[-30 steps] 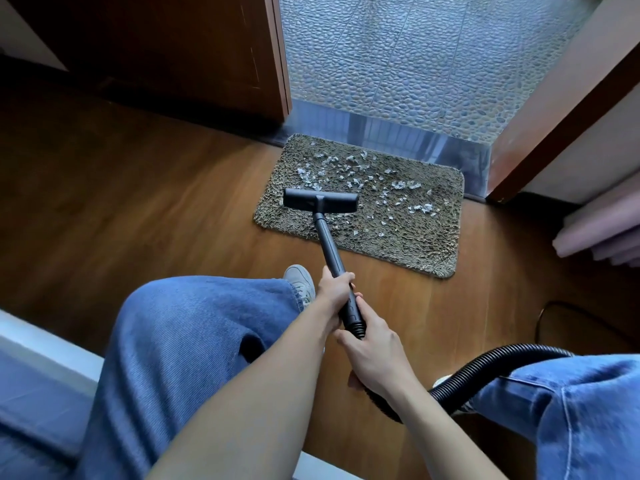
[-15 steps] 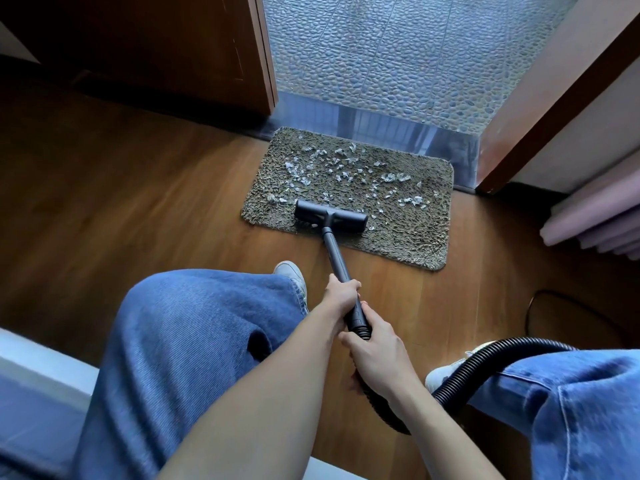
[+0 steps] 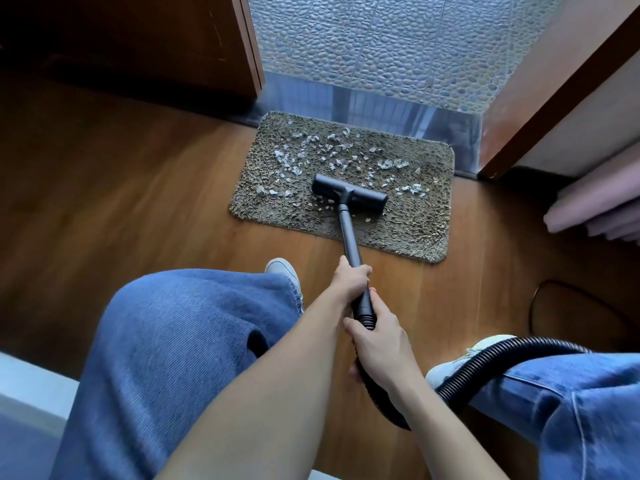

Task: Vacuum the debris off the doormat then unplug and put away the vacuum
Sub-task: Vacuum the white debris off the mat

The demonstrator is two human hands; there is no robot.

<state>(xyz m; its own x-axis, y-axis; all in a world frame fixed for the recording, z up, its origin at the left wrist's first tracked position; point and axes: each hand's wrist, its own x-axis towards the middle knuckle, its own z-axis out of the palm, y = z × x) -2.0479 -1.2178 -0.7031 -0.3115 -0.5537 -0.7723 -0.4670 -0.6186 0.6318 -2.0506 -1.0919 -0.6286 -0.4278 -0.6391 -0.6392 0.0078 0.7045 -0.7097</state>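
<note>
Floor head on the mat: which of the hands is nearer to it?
Left. The left hand grips the wand behind the floor head; the right hand holds the ribbed hose end farther back.

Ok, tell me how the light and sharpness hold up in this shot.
Head view: daylight enters over the pebble floor; the metal threshold throws a pale sheen; the wooden door upper left sinks into shadow; debris on the doormat reads crisp; wide-angle bending tilts the door frame at right.
</note>
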